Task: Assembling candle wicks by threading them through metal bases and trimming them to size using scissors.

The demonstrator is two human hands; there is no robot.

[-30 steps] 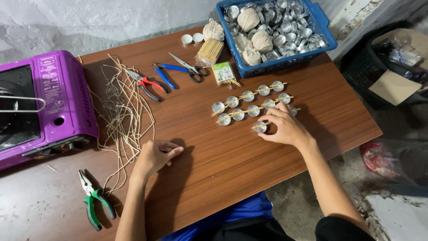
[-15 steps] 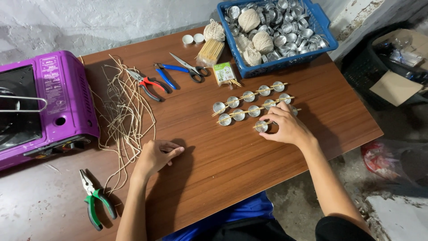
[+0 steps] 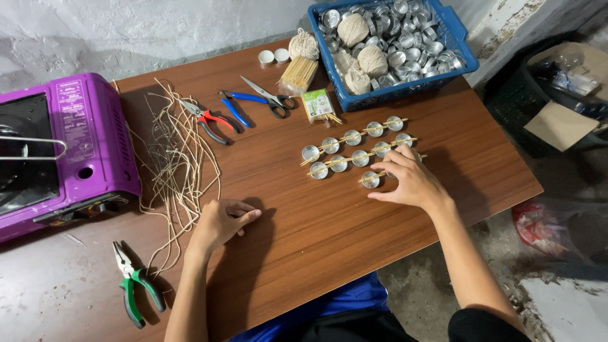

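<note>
Brown wood-grain table (image 3: 354, 234), viewed from above. Right hand (image 3: 411, 182): palm down, fingers spread, holding nothing; fingertips rest at the near end of the rows of small metal cups (image 3: 360, 158), beside a single cup (image 3: 370, 180) with a thin wooden stick (image 3: 375, 175) laid across its rim. Two longer rows of the same cups, each bridged by sticks, lie just beyond, toward the far edge. Left hand (image 3: 220, 223): loosely curled, empty, resting flat on the table near the loose pile of pale wick strands (image 3: 177, 164). Blue plastic basket (image 3: 459, 38) at the far right corner, filled with more cups and balls of twine. Near it: bundle of sticks (image 3: 297, 74), small green-and-white packet (image 3: 317, 104), blue-handled scissors (image 3: 256, 98), red-handled pliers (image 3: 208, 119). Green-handled pliers (image 3: 136, 288) at the near left edge. Purple portable stove (image 3: 76, 139) at far left.
</note>
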